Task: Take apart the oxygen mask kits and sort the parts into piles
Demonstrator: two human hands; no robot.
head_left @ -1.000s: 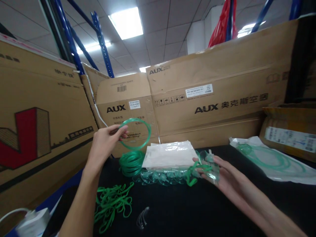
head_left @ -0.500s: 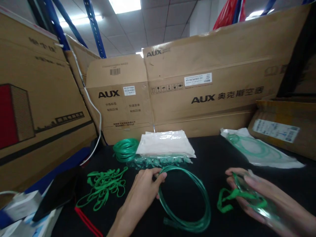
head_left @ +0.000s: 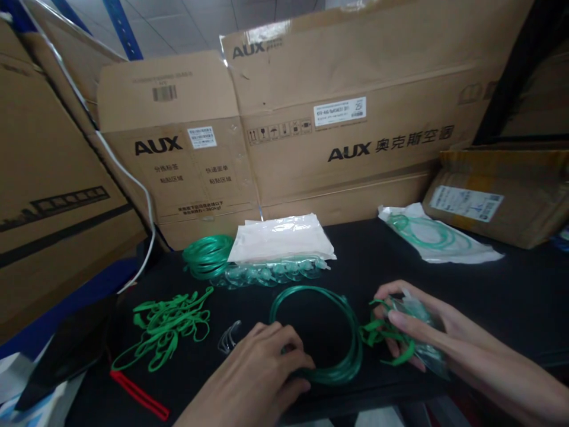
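A coil of green tubing (head_left: 353,350) lies on the black table in front of me. My left hand (head_left: 271,367) is at its lower left edge, fingers curled and thumb below, closed on the tubing; the hand hides that part of the coil. To the right of the coil, my right hand (head_left: 413,332) grips a clear, green-tinted plastic mask (head_left: 422,317). A green elastic strap (head_left: 377,335) dangles from that mask, close to the coil's right side. Clear curved plastic pieces (head_left: 229,338) lie just left of my left hand.
Tangled green straps (head_left: 171,326) and a red strip (head_left: 140,394) lie at left. Behind are another tubing coil (head_left: 208,255), a row of clear masks (head_left: 271,273) and white bags (head_left: 282,237). A bagged tubing coil (head_left: 438,234) lies before a cardboard box (head_left: 502,196); cardboard walls the back.
My left hand has moved from the coil's upper left to its lower left edge. My right hand has come inward with the mask. The view has tilted down.
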